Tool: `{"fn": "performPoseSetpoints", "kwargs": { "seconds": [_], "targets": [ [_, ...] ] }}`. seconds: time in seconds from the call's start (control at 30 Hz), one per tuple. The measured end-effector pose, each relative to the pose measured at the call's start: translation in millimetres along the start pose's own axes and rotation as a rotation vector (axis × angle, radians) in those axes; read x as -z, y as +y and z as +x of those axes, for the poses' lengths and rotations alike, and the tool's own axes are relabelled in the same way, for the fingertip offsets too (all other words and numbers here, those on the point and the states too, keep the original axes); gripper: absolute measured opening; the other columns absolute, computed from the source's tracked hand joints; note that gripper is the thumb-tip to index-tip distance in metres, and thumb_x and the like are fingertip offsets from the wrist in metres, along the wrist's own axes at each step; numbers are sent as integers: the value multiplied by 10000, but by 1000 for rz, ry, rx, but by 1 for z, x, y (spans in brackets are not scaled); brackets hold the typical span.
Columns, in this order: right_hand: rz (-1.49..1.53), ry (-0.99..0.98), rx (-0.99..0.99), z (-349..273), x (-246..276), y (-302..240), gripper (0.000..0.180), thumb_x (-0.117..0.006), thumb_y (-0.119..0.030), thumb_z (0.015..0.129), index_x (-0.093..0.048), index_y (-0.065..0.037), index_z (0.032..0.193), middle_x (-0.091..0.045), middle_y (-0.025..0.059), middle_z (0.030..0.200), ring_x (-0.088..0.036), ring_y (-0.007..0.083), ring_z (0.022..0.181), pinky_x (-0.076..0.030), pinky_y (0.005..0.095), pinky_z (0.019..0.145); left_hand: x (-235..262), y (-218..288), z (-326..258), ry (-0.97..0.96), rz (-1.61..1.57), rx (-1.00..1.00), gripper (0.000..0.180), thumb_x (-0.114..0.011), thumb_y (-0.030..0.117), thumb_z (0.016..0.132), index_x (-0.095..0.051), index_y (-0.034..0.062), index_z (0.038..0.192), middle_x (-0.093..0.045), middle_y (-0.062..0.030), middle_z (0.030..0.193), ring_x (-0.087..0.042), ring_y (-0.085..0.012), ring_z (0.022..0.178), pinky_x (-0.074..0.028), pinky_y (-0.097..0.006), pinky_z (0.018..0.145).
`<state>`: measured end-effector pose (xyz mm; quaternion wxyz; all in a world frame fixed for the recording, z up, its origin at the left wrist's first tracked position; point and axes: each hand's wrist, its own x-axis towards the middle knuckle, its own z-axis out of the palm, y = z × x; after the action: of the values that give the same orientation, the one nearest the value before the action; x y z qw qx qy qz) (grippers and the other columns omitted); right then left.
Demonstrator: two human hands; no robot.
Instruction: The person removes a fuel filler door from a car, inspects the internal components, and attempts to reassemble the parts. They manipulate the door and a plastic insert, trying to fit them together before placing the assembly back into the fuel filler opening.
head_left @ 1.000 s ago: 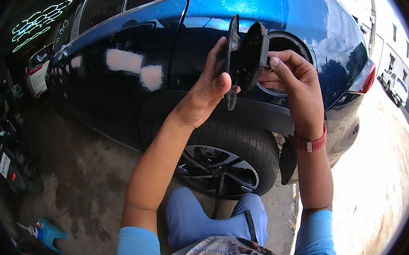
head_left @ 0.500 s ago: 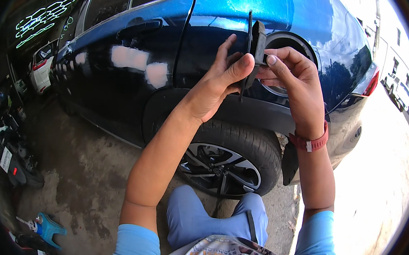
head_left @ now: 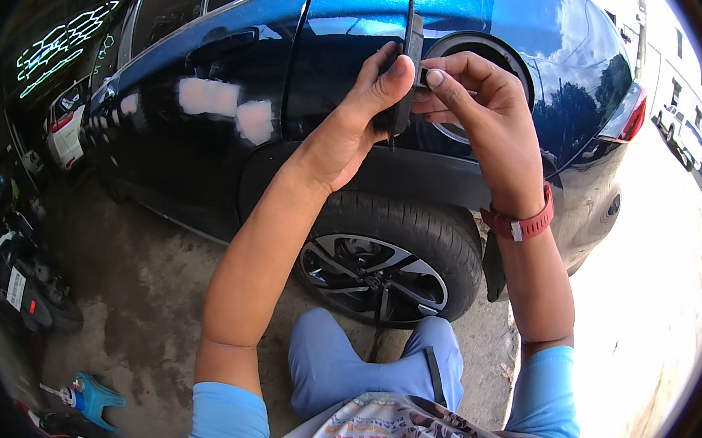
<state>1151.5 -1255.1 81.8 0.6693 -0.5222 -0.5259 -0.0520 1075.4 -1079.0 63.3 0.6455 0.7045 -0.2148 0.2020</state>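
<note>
A dark fuel filler door, seen almost edge-on, stands out from the side of a blue car beside the round filler opening. My left hand holds this door from its left side, thumb at the edge and fingers behind it. On the door's inner side, my right hand pinches a small black piece between thumb and fingers. Whether that piece is fixed to the door I cannot tell. My right hand partly covers the filler opening.
Pinkish filler patches mark the car's dark rear door. Below my hands is the rear wheel, close to my knees. A motorcycle stands at the left, and a light-blue stand-like object lies on the concrete floor.
The car and both hands appear slightly further left and higher, as the view has shifted. Both hands keep the same grip, with little visible movement against the car.
</note>
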Motion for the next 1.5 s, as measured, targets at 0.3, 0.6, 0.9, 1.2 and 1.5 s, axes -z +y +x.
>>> {"fn": "performPoseSetpoints", "kwargs": {
  "seconds": [0.3,0.6,0.9,1.2,1.5],
  "targets": [
    [-27,-31,181,4,-5,9,141,-631,-90,1002,-630,41,1057,-685,45,894,-667,97,795,-551,259,738,-14,-4,2,159,-141,-50,700,-533,698,968,-621,91,1304,-701,-61,1115,-660,-166,1073,-528,-386,895],
    [-35,-17,214,3,-6,13,161,-593,-96,1001,-583,58,1048,-671,107,890,-657,133,701,-564,300,569,-20,-7,5,149,-208,-83,630,-594,681,939,-614,145,1269,-669,-14,1082,-622,-115,1047,-496,-323,821],
    [-65,-2,237,-1,-3,16,152,-562,-89,995,-574,56,1041,-666,122,822,-661,154,632,-557,319,560,-25,-4,4,153,-186,-75,635,-621,655,938,-617,109,1263,-696,-32,1025,-666,-124,992,-524,-282,766],
    [9,131,183,-9,23,13,471,-689,-479,988,-617,-15,957,-618,16,795,-551,83,739,-474,255,680,-49,-23,19,161,44,-85,1176,-650,767,853,-87,103,1644,-293,-191,1504,-282,-329,1479,-384,-382,1105],
    [-222,200,21,-16,47,4,321,-609,-393,1040,-580,-75,1073,-608,7,1006,-553,71,867,-496,241,710,-70,-72,48,399,-155,-285,716,-682,374,1003,-353,124,1587,-175,-225,1608,-347,-321,1457,-428,-390,1130]
  ]
}}
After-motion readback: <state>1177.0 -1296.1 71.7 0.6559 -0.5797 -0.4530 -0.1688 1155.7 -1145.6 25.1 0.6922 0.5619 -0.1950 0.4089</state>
